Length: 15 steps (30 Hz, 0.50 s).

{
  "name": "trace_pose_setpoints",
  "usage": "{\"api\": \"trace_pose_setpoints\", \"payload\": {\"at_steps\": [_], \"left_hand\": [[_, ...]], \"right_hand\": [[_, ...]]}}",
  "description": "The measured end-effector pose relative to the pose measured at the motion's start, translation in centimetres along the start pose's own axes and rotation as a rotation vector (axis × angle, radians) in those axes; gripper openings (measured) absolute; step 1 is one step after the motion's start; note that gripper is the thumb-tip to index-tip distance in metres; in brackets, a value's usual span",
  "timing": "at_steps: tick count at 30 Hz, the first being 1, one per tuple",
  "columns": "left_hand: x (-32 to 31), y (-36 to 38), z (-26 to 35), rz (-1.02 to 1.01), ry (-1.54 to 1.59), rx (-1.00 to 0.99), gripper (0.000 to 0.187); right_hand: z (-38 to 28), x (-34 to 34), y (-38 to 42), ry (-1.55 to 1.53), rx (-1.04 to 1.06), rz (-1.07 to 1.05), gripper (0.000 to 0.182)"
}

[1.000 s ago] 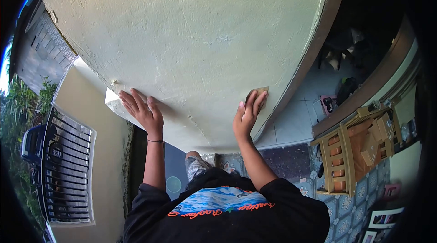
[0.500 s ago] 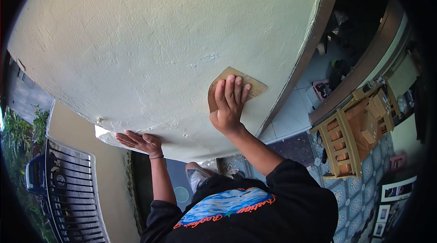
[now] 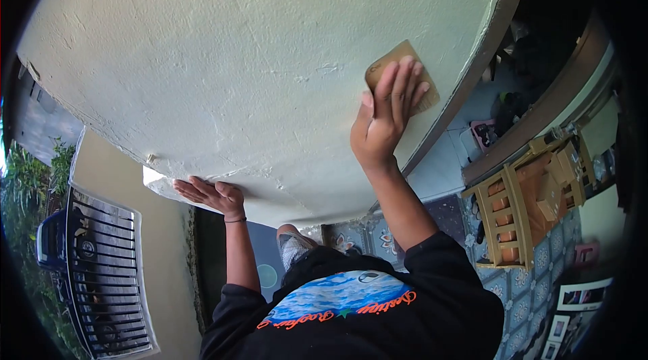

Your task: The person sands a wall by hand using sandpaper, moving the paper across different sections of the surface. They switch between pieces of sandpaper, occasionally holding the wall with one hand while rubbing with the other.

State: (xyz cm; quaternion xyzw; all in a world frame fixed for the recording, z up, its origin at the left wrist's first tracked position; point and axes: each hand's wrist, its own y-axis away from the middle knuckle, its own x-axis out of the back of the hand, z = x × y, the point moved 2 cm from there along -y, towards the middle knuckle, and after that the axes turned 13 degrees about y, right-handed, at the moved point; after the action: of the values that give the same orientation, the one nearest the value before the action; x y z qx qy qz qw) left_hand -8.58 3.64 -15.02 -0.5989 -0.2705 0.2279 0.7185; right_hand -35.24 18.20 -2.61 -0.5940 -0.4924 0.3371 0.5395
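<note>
While pressed flat under the spread fingers of the right hand, brown sandpaper sheet lying against pale rough wall, just short of the wall's brown edge strip. Left hand open, holding nothing, palm braced on the wall's lower rim. Likely slip: sheet sliding out from under the fingertips, or knuckles scraping the coarse plaster.

So there's a tan sandpaper sheet, kinda rectangular and tilted, lying flat against the rough cream wall, close to the wall's right edge by the brown trim, partly covered by fingers.
</note>
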Motion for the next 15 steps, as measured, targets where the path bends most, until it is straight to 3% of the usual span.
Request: {"api": "trace_pose_setpoints", "payload": {"at_steps": [4,6,8,9,11,13,15], "left_hand": [[-0.1,-0.2,0.5,0.020,0.010,0.032,0.057],[-0.1,-0.3,0.8,0.027,-0.007,0.017,0.055],[-0.1,0.0,0.8,0.017,-0.009,0.019,0.055],[0.1,0.1,0.9,0.003,-0.004,0.034,0.055],[0.4,-0.5,0.8,0.008,0.005,0.038,0.055],[1.3,-1.2,1.2,-0.024,0.107,0.163,0.056],[1.8,-2.3,1.8,-0.034,0.159,0.285,0.058]], "right_hand": [[1.8,0.9,-4.0,0.000,-0.290,0.132,0.052],[-3.1,-0.1,-2.9,0.014,-0.178,0.069,0.050],[-7.1,-0.8,1.5,-0.090,0.128,-0.122,0.049],[-6.6,-0.6,2.7,-0.093,0.123,-0.136,0.049],[-5.0,-0.4,3.8,-0.077,0.343,-0.148,0.048],[-1.5,0.4,3.3,-0.029,0.172,-0.165,0.048],[1.3,0.9,0.0,-0.009,-0.045,-0.023,0.049]]}}
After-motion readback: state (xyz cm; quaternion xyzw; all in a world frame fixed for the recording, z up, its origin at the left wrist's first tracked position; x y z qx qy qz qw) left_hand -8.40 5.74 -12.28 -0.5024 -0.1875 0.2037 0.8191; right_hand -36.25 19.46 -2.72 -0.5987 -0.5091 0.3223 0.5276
